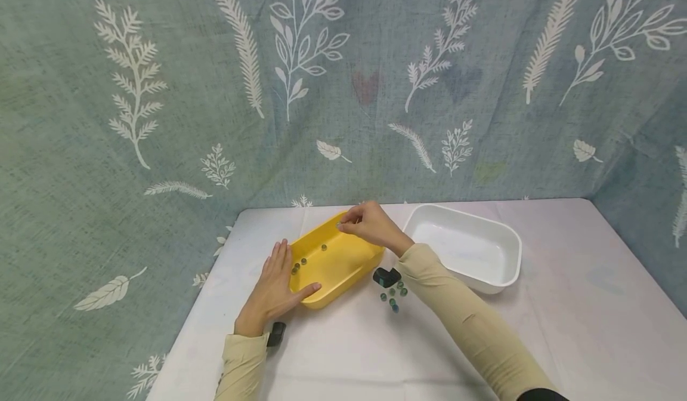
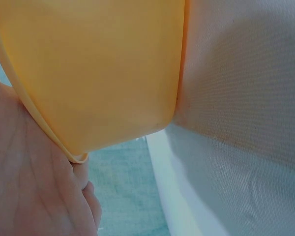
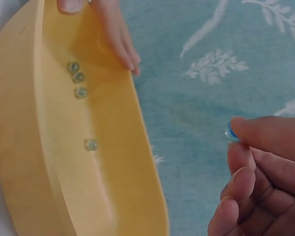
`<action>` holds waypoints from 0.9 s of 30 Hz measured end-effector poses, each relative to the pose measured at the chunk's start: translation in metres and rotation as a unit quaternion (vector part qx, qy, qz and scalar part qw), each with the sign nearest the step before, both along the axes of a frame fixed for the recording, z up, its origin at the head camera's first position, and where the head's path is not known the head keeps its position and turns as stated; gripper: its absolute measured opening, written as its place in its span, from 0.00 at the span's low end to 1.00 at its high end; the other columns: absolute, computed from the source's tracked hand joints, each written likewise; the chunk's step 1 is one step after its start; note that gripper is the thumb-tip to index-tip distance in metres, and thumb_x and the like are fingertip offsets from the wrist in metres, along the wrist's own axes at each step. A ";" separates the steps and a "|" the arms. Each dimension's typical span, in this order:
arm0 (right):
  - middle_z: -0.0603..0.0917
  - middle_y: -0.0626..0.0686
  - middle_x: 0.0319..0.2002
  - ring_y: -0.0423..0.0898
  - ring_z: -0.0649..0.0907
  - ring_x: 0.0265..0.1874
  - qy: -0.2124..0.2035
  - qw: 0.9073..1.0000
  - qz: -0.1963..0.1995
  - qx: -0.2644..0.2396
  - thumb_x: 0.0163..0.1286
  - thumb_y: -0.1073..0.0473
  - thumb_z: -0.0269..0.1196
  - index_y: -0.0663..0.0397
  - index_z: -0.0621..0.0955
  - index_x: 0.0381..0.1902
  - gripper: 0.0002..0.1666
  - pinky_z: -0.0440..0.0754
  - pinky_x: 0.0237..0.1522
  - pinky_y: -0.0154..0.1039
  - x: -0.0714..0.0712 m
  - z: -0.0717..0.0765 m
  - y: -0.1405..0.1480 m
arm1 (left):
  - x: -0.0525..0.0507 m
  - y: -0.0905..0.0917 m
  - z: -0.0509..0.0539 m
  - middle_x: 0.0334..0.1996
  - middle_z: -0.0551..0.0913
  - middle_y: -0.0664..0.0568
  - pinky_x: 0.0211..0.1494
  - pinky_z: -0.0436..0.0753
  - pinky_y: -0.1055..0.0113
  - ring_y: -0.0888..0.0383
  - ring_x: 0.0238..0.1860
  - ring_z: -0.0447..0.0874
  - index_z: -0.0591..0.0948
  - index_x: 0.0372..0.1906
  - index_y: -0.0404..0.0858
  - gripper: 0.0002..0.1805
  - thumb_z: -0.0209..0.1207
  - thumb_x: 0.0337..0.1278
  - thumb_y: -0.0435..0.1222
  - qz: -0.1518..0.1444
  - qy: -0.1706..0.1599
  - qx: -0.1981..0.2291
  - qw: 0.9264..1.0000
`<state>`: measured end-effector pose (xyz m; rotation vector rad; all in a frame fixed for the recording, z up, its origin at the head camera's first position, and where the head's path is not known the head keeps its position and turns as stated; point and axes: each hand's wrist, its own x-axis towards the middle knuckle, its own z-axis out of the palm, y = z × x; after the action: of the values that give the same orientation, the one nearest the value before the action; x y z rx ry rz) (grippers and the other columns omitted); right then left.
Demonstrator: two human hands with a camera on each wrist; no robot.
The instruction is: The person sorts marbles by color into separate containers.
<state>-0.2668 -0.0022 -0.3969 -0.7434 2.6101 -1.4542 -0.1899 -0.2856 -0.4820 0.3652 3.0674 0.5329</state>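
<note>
My right hand (image 1: 374, 224) is above the far end of a yellow tray (image 1: 343, 264) and pinches a clear blue marble (image 3: 231, 132) between thumb and fingertip. My left hand (image 1: 272, 286) rests along the tray's left end with fingers straight. Its thumb lies over the near rim, and in the left wrist view the palm touches the rim. Inside the tray lie several greenish glass marbles (image 1: 303, 261), some grouped near the left hand and one (image 3: 91, 144) apart from them. A loose cluster of marbles (image 1: 392, 292) sits on the table beneath the right forearm.
A white tray (image 1: 456, 243) stands right of the yellow one, partly behind the right forearm. Both trays are on a table with a white cloth (image 1: 343, 353). A green leaf-patterned curtain (image 1: 343, 91) hangs behind. Small black wrist devices (image 1: 386, 277) are below both wrists.
</note>
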 end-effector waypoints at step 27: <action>0.92 0.53 0.36 0.41 0.86 0.32 -0.021 0.996 0.031 0.080 0.69 0.59 0.71 0.59 0.91 0.39 0.08 0.86 0.37 0.33 -0.019 -0.017 -0.040 | 0.000 -0.001 0.002 0.85 0.37 0.39 0.86 0.45 0.39 0.40 0.86 0.34 0.43 0.82 0.28 0.69 0.57 0.56 0.74 -0.001 0.003 0.001 1.000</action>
<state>-0.2858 -0.0418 -0.4140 -0.7600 2.6083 -1.2137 -0.1894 -0.2864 -0.4804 0.3719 3.0725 0.5352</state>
